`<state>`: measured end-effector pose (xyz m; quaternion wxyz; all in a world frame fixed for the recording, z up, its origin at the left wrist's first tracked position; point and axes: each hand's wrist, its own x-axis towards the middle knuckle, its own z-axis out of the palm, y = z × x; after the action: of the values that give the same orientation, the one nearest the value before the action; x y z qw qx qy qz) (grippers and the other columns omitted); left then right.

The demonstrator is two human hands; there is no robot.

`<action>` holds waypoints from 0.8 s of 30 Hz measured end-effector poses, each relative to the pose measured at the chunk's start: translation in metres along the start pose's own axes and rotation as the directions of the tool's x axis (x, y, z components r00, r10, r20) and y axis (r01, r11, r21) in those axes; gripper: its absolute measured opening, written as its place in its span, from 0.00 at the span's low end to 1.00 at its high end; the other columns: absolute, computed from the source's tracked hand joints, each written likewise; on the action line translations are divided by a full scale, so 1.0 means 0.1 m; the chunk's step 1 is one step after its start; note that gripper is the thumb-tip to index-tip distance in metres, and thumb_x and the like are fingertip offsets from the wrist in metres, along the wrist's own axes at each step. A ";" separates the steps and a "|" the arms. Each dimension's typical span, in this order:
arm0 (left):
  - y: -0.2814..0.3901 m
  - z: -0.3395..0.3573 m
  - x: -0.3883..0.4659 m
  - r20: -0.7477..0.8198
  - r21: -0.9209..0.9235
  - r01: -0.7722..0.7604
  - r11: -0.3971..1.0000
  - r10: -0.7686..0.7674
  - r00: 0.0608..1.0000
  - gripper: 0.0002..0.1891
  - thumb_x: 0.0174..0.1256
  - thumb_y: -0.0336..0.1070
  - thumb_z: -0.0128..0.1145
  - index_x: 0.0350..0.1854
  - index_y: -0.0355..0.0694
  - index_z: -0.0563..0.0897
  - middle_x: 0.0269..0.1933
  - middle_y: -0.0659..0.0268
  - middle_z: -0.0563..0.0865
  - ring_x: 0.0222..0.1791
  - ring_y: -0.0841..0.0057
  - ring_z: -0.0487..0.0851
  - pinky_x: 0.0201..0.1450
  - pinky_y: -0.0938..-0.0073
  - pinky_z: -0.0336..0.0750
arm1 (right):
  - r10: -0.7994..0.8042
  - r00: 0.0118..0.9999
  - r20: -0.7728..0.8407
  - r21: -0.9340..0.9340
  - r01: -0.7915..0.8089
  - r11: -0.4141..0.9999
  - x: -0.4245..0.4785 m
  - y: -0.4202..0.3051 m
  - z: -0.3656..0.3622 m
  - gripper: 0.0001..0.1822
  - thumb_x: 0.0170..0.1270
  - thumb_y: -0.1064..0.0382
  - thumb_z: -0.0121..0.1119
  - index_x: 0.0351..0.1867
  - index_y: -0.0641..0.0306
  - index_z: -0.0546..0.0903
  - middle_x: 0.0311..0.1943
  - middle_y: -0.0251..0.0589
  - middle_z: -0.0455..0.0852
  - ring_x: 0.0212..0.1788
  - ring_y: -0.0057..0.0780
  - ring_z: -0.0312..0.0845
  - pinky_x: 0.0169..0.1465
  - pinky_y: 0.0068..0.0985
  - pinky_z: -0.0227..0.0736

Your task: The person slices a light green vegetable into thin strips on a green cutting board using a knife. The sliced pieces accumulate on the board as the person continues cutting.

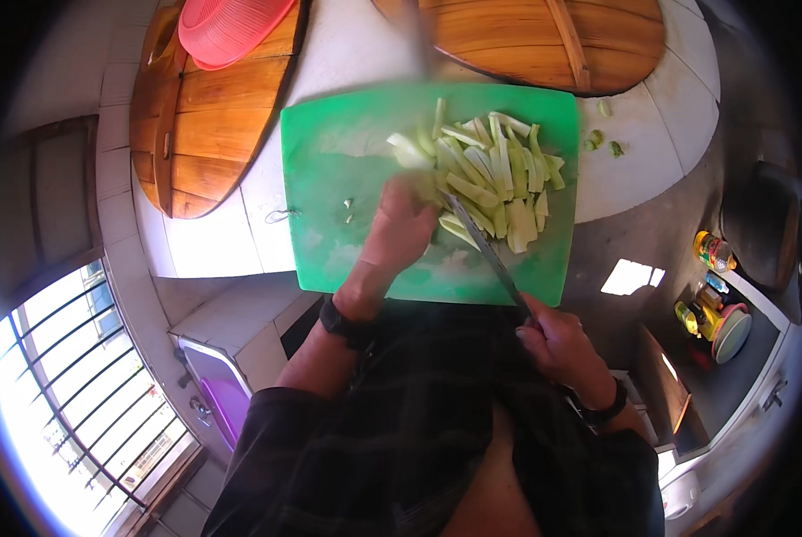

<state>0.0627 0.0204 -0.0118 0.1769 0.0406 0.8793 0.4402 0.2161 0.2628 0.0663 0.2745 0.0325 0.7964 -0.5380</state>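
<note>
A green cutting board (334, 235) lies on the white tiled counter before me. Across its right half spreads a loose heap of pale green vegetable strips (501, 168). My right hand (562, 342), at the board's near edge, grips a kitchen knife (484, 241) by its handle. The blade slants up and left, its tip reaching the heap's left side. My left hand (404, 221) is curled against the left edge of the heap, beside the knife tip. Its fingertips are blurred and partly hidden, so I cannot tell whether strips are held in them.
Round wooden lids (213, 127) lie beyond the board, one bearing a pink plastic basket (236, 27). Green scraps (602, 141) sit on the counter (642, 181) to the right. Bottles (713, 252) and bowls (733, 335) stand farther right. A barred window (85, 396) is at lower left.
</note>
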 end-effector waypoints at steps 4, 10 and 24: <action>0.56 -0.29 0.04 0.155 -0.103 0.016 0.995 0.000 0.988 0.19 0.62 0.27 0.60 0.56 0.38 0.77 0.42 0.57 0.85 0.37 0.70 0.84 0.41 0.69 0.78 | -0.027 0.997 -0.070 0.034 0.030 0.999 -0.10 0.13 -0.12 0.27 0.64 0.66 0.63 0.64 0.70 0.72 0.29 0.50 0.82 0.31 0.47 0.82 0.39 0.37 0.76; -0.06 -0.83 -0.10 -0.060 0.326 0.061 0.943 -0.044 0.997 0.20 0.59 0.27 0.62 0.55 0.37 0.78 0.41 0.55 0.85 0.40 0.65 0.84 0.43 0.66 0.79 | -0.063 0.998 -0.017 0.041 0.064 0.997 -0.03 0.17 -0.23 0.26 0.65 0.65 0.63 0.63 0.71 0.73 0.28 0.50 0.82 0.30 0.47 0.81 0.38 0.36 0.76; -0.15 -0.57 -0.47 -0.220 0.003 0.230 0.973 -0.223 0.950 0.30 0.61 0.27 0.60 0.68 0.32 0.69 0.58 0.51 0.79 0.57 0.61 0.79 0.62 0.63 0.74 | -0.145 0.988 0.043 0.029 0.144 0.989 0.13 0.16 -0.34 0.25 0.66 0.65 0.63 0.62 0.72 0.74 0.28 0.51 0.82 0.29 0.46 0.82 0.37 0.34 0.76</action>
<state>0.0878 -0.0424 0.0205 0.1281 -0.1066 0.8984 0.4064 0.1967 0.2959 0.0559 0.2523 -0.0342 0.7831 -0.5674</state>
